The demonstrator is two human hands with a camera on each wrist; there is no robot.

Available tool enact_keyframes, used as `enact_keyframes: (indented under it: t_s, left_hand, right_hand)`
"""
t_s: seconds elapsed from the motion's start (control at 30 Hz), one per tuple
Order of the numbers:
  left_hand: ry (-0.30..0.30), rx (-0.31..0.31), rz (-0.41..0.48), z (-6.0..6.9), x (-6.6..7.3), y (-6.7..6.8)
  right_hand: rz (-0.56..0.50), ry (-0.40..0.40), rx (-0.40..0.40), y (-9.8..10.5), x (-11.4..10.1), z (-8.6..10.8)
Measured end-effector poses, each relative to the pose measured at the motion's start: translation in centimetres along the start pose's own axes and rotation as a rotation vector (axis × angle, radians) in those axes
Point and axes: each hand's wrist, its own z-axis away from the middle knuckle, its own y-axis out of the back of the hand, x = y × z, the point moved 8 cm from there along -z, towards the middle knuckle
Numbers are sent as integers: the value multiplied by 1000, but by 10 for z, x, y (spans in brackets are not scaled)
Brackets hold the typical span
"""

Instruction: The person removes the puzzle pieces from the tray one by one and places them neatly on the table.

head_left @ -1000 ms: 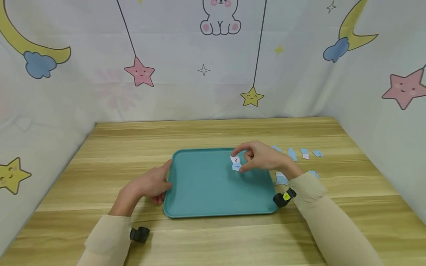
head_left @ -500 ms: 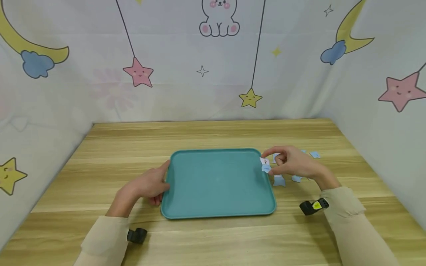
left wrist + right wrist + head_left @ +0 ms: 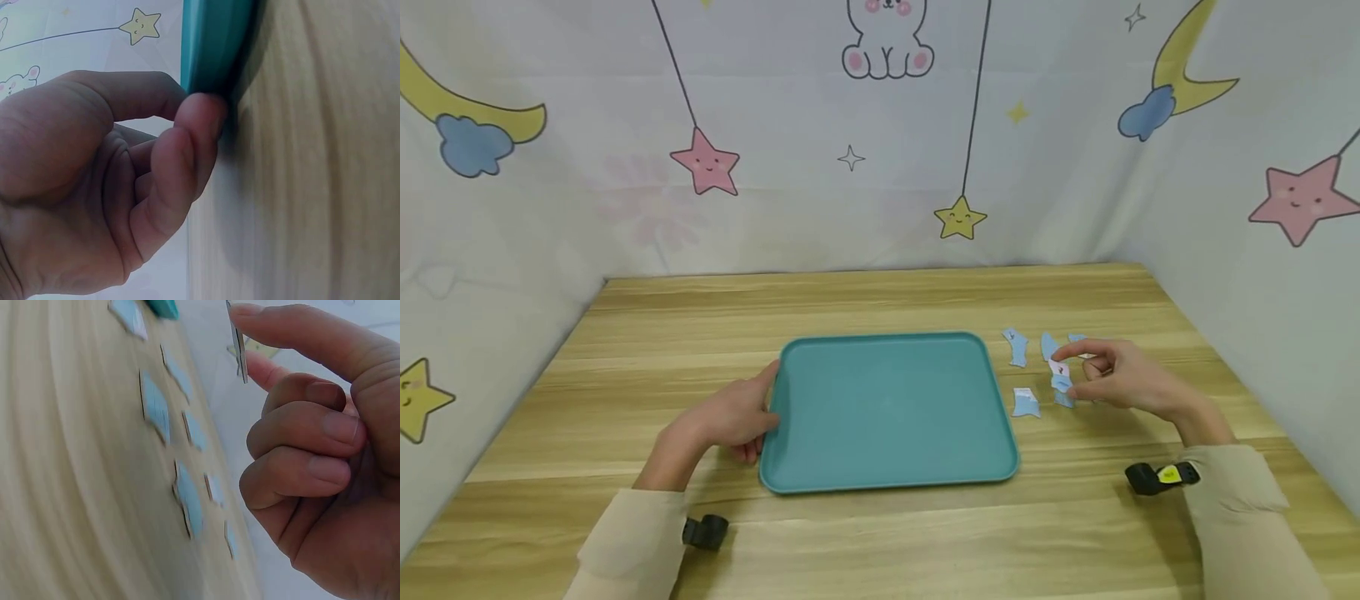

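With its thumb over the rim, my left hand (image 3: 722, 417) grips the left edge of a teal tray (image 3: 887, 417); the left wrist view shows the fingers curled at the tray's side (image 3: 215, 44). My right hand (image 3: 1123, 383) pinches a small puzzle piece (image 3: 1060, 375), white with a red mark above and light blue below, between thumb and index finger. That piece is seen edge-on (image 3: 239, 344) in the right wrist view, held above the table, with the other fingers curled in. Below and around it lie several light blue puzzle pieces (image 3: 1026, 403), some partly hidden by the right hand.
The loose pieces, one of them a tall puzzle piece (image 3: 1017, 346), lie just right of the tray on the wood-grain table (image 3: 880, 542). A white printed cloth (image 3: 790, 125) with stars and moons stands behind and at both sides.
My right hand has moved right, carrying the pinched puzzle piece from above the tray to over the loose pieces. My left hand stays at the tray's left edge.
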Motion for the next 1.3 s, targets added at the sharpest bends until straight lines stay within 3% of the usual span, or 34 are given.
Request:
enact_keyframes:
  t_s: [0.53, 0.93, 1.3]
  left_hand:
    - [-12, 4, 2, 2, -5, 1]
    - [-15, -4, 6, 1, -4, 1]
    - [-6, -6, -2, -1, -3, 1]
  right_hand:
    - [82, -66, 100, 45, 54, 32]
    - [85, -133, 107, 55, 69, 40]
    - [143, -127, 103, 58, 70, 40]
